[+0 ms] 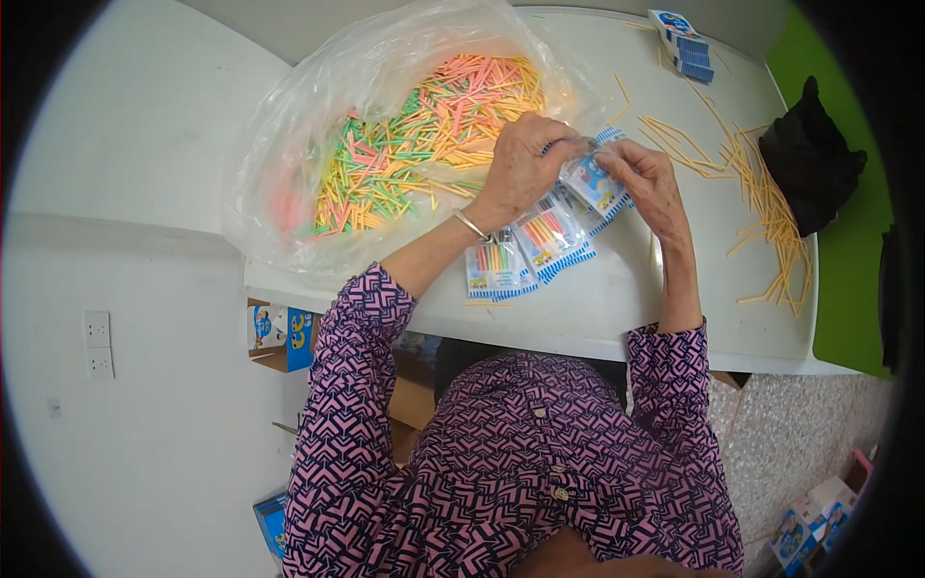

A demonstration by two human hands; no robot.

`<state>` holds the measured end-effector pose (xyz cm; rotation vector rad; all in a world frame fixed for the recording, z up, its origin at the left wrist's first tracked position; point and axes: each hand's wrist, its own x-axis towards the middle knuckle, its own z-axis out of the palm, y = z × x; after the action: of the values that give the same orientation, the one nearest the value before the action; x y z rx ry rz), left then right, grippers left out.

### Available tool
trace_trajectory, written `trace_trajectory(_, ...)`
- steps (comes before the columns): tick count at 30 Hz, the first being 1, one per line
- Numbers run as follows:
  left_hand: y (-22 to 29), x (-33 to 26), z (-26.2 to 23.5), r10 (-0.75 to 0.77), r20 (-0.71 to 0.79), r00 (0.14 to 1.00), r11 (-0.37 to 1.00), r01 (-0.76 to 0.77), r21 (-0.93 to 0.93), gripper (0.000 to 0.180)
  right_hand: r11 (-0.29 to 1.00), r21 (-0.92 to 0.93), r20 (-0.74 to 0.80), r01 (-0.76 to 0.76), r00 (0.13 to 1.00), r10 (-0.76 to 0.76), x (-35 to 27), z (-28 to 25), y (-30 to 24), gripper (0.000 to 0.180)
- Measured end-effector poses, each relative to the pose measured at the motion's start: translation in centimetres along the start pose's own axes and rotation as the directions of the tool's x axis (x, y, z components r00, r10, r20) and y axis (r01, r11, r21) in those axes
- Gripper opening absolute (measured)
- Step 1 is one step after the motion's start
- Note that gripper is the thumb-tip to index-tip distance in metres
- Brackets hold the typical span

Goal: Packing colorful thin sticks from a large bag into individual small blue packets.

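Both my hands work at the top edge of a small blue-and-white plastic packet (597, 185) above the table. My left hand (528, 159), with a bracelet at the wrist, pinches its upper left side. On the other side, the fingers of my right hand (646, 178) are closed on the upper right edge. Under and beside my left hand lie filled packets (547, 231) showing pink, yellow and green sticks through clear windows. Whether the held packet has sticks in it, I cannot tell. A large clear plastic bag (279, 183) spreads open behind my left hand, full of coloured sticks (443, 111).
Loose yellow sticks (771, 222) are strewn on the white table (588, 308) at the right, next to a black bag (812, 159). A stack of flat packets (682, 46) sits at the far right. Below the table's left edge is a blue printed box (281, 334).
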<state>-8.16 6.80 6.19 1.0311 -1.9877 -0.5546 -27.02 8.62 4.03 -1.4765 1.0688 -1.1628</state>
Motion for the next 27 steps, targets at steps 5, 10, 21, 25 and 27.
trace_trajectory(5, -0.5, -1.0, -0.9, -0.059, -0.013, 0.998, 0.996, 0.060, 0.073, 0.013, 0.990, -0.139, 0.069, -0.002, 0.998, 0.012, 0.1, 1.2, 0.5, 0.022)
trace_trajectory(10, -5.3, 0.7, -4.8, 0.167, 0.121, 0.978, 0.975, -0.182, 0.128, 0.019, 0.994, -0.104, 0.078, -0.018, 0.997, 0.026, 0.3, 0.3, 0.8, 0.025)
trace_trajectory(21, -12.7, 3.7, -10.7, -0.094, 0.571, 0.816, 0.432, -0.483, 0.762, 0.050, 0.998, -0.041, -0.101, -0.047, 0.994, 0.043, 0.5, -0.6, 0.9, 0.025)
trace_trajectory(25, -12.9, 4.4, -9.6, -0.051, 0.612, 0.789, 0.411, -0.542, 0.733, 0.047, 0.998, -0.021, -0.092, -0.055, 0.994, 0.052, 0.3, -0.3, 0.5, 0.025)
trace_trajectory(27, -13.4, 4.4, -9.1, 0.007, 0.617, 0.787, 0.374, -0.574, 0.728, 0.043, 0.999, -0.017, -0.086, -0.045, 0.995, 0.043, 0.3, -0.3, 0.6, 0.025)
